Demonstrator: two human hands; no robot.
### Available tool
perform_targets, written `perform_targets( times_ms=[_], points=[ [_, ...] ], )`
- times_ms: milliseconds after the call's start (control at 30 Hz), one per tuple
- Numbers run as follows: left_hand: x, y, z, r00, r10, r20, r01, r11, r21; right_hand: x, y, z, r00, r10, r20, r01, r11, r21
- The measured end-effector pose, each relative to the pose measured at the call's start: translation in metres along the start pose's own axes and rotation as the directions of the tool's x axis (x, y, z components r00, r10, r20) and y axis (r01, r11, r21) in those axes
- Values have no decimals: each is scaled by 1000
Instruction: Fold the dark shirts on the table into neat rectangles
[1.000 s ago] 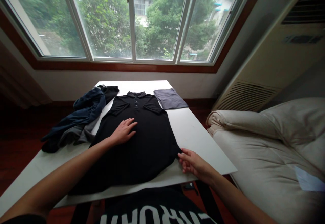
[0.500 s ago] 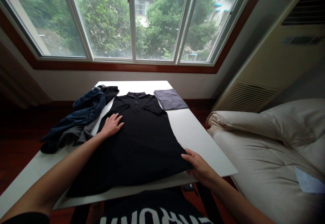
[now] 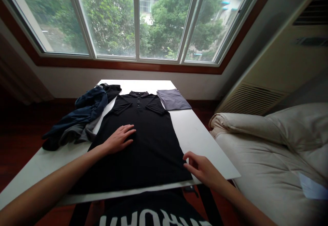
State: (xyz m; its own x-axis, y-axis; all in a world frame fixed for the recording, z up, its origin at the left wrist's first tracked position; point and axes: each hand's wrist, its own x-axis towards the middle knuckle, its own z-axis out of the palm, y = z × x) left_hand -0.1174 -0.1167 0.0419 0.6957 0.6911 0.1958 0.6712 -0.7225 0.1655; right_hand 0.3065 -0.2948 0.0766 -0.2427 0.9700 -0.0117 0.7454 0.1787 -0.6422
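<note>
A black polo shirt [image 3: 143, 140] lies spread flat, collar away from me, on a white table [image 3: 197, 140]. My left hand [image 3: 118, 139] rests palm down on the middle of the shirt with its fingers stretched out. My right hand [image 3: 201, 168] hovers at the shirt's lower right hem corner, fingers loosely curled and apart, holding nothing.
A heap of dark blue and grey clothes [image 3: 82, 116] sits on the table's left side. A folded grey garment [image 3: 173, 99] lies at the far right corner. A cream sofa [image 3: 276, 150] stands close on the right. Windows [image 3: 135, 17] fill the far wall.
My left hand slid from the shirt's left shoulder area back toward its middle. My right hand let go of the lower right hem, which now lies flat.
</note>
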Motion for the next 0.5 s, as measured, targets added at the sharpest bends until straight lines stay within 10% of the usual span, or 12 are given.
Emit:
perform_targets(
  times_ms=[200, 500],
  points=[
    [-61, 91, -42, 931, 229, 283, -213, 973, -89, -11, -12, 19, 934, -323, 151, 346, 924, -163],
    [-111, 106, -66, 864, 46, 501, -60, 998, 11, -21, 10, 35, 916, -384, 119, 400, 839, -370]
  ],
)
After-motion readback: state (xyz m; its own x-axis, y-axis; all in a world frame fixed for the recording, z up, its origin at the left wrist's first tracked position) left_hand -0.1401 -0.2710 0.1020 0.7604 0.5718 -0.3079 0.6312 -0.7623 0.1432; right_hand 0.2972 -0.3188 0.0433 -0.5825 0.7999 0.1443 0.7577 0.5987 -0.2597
